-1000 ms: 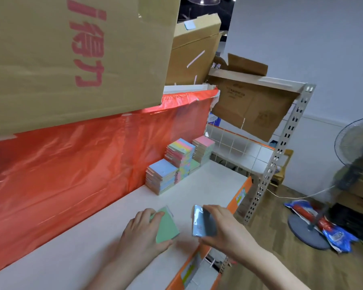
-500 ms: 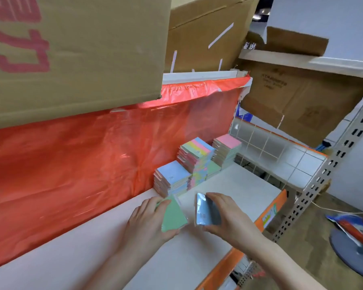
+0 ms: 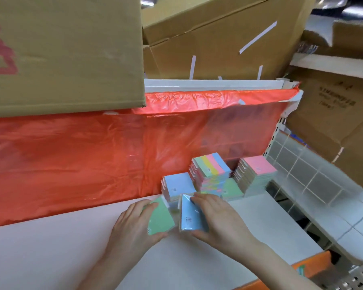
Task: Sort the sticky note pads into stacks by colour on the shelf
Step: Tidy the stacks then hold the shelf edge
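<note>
Holding a blue pad [image 3: 190, 214] tilted on edge just above the shelf [image 3: 50, 248], the right hand [image 3: 220, 220] has its fingers clamped on it, directly in front of the blue stack [image 3: 177, 185]; the left hand [image 3: 134, 225] grips a green pad [image 3: 160, 216] beside it, fingers curled over its far edge. Sorting appears mid-course, with the multicolour stack [image 3: 211, 171], pink stack [image 3: 258, 169] and a low green stack [image 3: 232, 189] already standing against the red sheet [image 3: 92, 160]. Next move likely calls for laying the blue pad flat and square on the blue stack without nudging its neighbours.
</note>
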{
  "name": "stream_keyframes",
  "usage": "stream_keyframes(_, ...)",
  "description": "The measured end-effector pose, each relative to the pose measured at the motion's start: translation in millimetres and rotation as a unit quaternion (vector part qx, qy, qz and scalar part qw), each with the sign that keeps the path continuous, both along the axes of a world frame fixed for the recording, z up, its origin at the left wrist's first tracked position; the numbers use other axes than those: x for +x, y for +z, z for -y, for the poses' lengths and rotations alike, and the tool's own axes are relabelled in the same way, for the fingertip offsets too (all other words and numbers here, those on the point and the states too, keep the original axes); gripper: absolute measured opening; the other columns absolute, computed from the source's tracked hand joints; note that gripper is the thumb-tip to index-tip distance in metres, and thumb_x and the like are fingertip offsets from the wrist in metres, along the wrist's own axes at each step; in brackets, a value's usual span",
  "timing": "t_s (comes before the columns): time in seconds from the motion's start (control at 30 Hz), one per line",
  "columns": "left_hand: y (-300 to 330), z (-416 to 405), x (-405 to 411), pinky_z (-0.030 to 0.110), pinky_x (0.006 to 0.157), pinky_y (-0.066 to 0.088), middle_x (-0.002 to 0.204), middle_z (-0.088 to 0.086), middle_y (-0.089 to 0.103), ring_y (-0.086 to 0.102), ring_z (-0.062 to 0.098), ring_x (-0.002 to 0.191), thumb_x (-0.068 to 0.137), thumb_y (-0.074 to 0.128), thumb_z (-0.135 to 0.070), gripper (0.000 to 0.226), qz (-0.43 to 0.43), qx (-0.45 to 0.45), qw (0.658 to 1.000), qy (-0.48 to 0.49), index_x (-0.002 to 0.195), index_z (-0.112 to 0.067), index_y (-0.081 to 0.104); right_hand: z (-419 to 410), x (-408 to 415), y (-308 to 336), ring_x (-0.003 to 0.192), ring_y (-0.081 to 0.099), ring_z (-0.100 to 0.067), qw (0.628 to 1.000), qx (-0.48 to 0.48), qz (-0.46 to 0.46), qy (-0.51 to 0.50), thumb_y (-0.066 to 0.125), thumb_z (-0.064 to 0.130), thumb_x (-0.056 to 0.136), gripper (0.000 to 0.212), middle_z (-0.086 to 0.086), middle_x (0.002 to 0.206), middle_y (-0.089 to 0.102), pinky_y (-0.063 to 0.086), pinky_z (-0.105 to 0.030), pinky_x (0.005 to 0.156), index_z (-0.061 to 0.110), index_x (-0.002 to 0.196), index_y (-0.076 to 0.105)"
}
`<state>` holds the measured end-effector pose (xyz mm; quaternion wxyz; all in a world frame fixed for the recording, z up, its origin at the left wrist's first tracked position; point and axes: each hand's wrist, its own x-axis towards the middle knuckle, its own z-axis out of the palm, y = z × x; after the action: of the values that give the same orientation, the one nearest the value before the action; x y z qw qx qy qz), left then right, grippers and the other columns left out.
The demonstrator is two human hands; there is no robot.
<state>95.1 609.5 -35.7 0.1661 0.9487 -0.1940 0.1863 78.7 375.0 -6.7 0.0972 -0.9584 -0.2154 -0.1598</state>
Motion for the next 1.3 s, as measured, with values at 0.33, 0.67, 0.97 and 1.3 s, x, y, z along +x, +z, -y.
stream_keyframes(0.33, 2, -20, -22, 0.032, 0.076, 0.052, 0.11, -0.01, 0.061, 0.043, 0.005, 0.103, 0.047, 0.085, -0.055, 0.074, -0.025, 0.0, 0.994, 0.104, 0.111, -0.024, 0.064, -41, 66, 30, 0.1, 0.061, -0.026, 0.98, -0.176, 0.056, 0.075, 0.077, 0.043, 0.059, 0.067, -0.008, 0.11, 0.063, 0.054, -0.036, 0.071, 0.009, 0.114, 0.058)
stream_keyframes(0.67, 5, -40, -17, 0.03, 0.095, 0.039, 0.127, -0.012, 0.051, 0.049, 0.015, 0.12, 0.065, 0.075, -0.054, 0.074, -0.044, -0.025, 0.995, 0.082, 0.13, -0.025, 0.053, -55, 97, 32, 0.109, 0.049, -0.027, 0.962, -0.267, -0.038, 0.032, 0.055, 0.03, 0.084, 0.04, -0.009, 0.114, 0.051, 0.033, -0.033, 0.065, 0.008, 0.117, 0.047)
stream_keyframes(0.97, -2, -48, -9, 0.027, 0.086, 0.045, 0.114, -0.014, 0.056, 0.043, 0.004, 0.107, 0.056, 0.079, -0.056, 0.075, -0.026, -0.037, 0.997, 0.059, 0.121, -0.026, 0.059, -51, 100, 21, 0.112, 0.046, -0.028, 0.967, -0.233, -0.1, 0.024, 0.047, 0.018, 0.087, 0.036, -0.01, 0.121, 0.048, 0.045, -0.038, 0.083, 0.005, 0.121, 0.046)
stream_keyframes(1.3, 11, -7, -4, 0.018, 0.086, 0.038, 0.113, -0.015, 0.054, 0.045, 0.005, 0.103, 0.062, 0.05, -0.068, 0.069, 0.031, -0.057, 0.998, -0.001, 0.119, -0.031, 0.046, -41, 44, 27, 0.103, 0.057, -0.009, 0.976, 0.156, -0.144, 0.041, 0.051, 0.031, 0.095, 0.035, 0.003, 0.116, 0.06, 0.046, -0.026, 0.087, 0.015, 0.126, 0.054)
